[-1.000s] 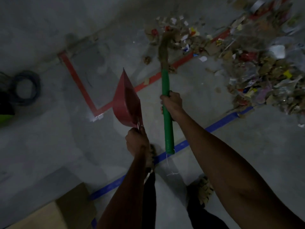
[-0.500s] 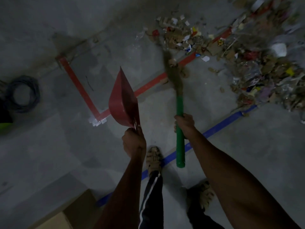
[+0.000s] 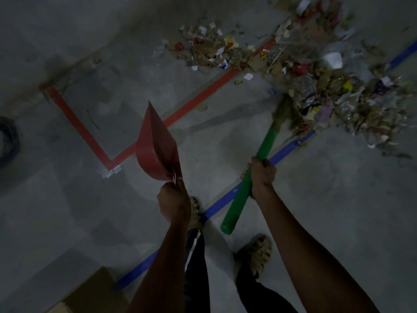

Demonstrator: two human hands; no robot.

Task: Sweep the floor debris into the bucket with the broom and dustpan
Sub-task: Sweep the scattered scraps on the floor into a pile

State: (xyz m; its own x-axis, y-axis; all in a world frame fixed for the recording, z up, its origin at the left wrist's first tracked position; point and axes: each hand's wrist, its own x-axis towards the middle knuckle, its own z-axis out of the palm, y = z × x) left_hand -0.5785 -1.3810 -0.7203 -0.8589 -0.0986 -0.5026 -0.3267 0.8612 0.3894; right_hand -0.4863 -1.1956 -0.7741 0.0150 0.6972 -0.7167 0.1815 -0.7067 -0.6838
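Swung right since earlier frame: broom (image 3: 255, 175), bristles now at near edge of debris pile (image 3: 327, 86) on floor's far-right part. Gripped mid-handle by right hand (image 3: 261, 175). Red dustpan (image 3: 158, 143) held upright off floor, left hand (image 3: 173, 202) clenched round handle.

Broom (image 3: 255, 184) bristles blur into the debris pile (image 3: 334, 86), which runs off top & right edges. Dustpan (image 3: 158, 145) handle hidden in left hand (image 3: 173, 203). Cardboard box (image 3: 90, 294) cut off at bottom edge.
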